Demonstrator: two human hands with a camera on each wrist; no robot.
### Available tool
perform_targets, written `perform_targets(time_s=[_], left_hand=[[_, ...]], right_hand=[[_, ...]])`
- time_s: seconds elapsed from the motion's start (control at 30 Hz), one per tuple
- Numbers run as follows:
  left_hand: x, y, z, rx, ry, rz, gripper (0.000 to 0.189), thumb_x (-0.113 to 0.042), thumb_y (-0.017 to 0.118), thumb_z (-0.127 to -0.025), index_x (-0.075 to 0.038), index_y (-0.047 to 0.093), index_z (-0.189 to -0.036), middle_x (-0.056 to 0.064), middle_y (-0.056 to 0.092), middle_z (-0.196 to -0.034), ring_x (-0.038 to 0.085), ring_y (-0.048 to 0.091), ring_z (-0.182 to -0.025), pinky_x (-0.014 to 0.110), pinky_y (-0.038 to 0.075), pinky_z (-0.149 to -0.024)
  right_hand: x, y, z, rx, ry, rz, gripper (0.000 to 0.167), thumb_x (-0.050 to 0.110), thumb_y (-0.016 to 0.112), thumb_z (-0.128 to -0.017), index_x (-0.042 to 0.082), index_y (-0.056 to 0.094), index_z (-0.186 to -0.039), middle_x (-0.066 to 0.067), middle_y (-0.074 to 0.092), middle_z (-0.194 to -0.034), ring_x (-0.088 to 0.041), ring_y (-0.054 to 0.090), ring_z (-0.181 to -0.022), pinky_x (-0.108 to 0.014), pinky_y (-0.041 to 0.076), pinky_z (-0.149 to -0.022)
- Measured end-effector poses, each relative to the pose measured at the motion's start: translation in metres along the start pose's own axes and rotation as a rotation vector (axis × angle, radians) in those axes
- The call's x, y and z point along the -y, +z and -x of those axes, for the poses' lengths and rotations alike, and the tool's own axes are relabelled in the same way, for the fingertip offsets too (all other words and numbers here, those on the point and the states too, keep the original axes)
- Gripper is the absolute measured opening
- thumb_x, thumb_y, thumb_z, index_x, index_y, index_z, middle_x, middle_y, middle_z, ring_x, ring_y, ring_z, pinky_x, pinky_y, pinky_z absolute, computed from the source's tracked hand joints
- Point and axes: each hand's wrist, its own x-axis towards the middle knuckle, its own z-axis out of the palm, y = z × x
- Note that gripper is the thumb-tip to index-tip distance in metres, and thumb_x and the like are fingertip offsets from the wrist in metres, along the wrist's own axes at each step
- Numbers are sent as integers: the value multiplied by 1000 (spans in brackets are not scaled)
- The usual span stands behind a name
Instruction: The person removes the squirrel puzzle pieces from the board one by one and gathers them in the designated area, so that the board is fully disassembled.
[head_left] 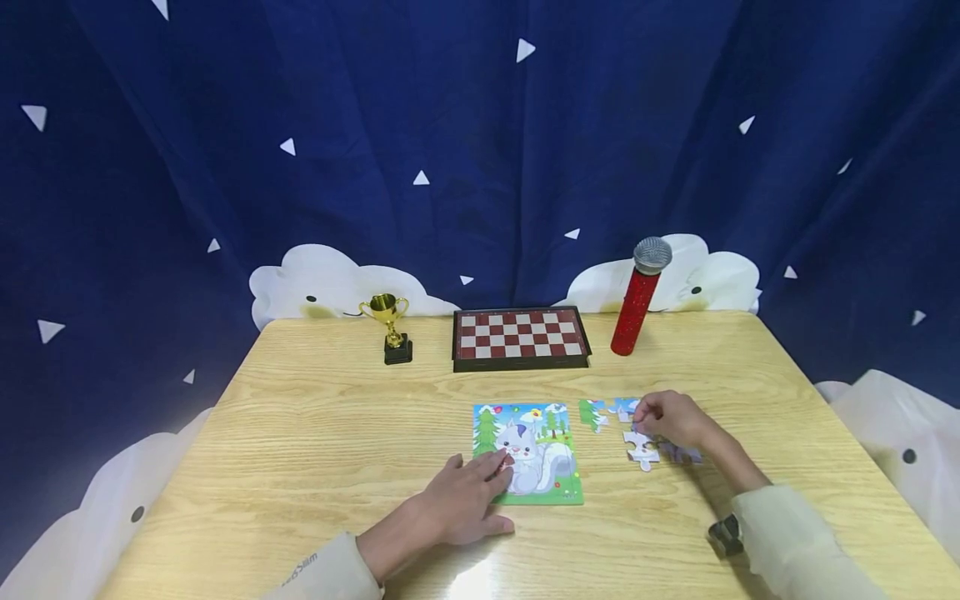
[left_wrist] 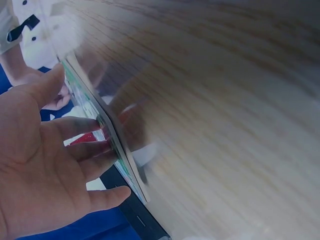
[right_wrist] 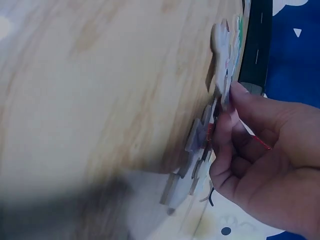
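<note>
My left hand (head_left: 465, 500) rests with its fingers spread on the lower left of a square squirrel picture board (head_left: 555, 487). In the left wrist view, fingertips touch the board's edge (left_wrist: 117, 132). Over loose jigsaw pieces to the board's right, my right hand (head_left: 675, 419) has thumb and index finger pinched together. The right wrist view shows a puzzle piece (right_wrist: 225, 95) between those fingertips, partly hidden. Around it lie a white piece (head_left: 643, 454), a green piece (head_left: 591, 412), a blue piece (head_left: 622, 407) and pieces (head_left: 684, 455) partly under the hand.
Along the table's back stand a small gold trophy (head_left: 386, 312) on a black base, a red-and-white checkered game board (head_left: 521, 335) and a red microphone (head_left: 637, 304). Behind the wooden table (head_left: 315, 433) hangs a dark blue curtain (head_left: 480, 125) with white triangles and clouds.
</note>
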Motion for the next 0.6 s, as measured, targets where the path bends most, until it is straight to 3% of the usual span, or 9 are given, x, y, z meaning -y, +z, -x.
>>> perform_targets(time_s=[0.13, 0.3, 0.6], left_hand=[[0, 0, 0, -1, 7, -3, 72, -62, 42, -91, -16, 38, -146, 6, 30, -155, 19, 32, -142, 50, 36, -108], [2, 2, -1, -11, 16, -1, 72, -62, 42, -91, -15, 39, -146, 6, 31, -155, 20, 32, -142, 50, 36, -108], [5, 7, -3, -39, 26, 6, 74, -63, 41, -91, -15, 38, -146, 7, 31, -155, 20, 32, -142, 50, 37, -107]], right_hand=[[0, 1, -1, -23, -7, 17, 3, 4, 63, -87, 5, 63, -83, -1, 61, -73, -11, 50, -65, -21, 42, -57], [5, 0, -5, -57, 0, 29, 8, 1, 58, -88, 5, 63, -83, -2, 62, -73, -12, 51, -66, -22, 42, -56], [34, 9, -19, -63, -41, 33, 7, 6, 59, -90, 7, 63, -83, -2, 60, -73, -12, 48, -64, -22, 41, -53]])
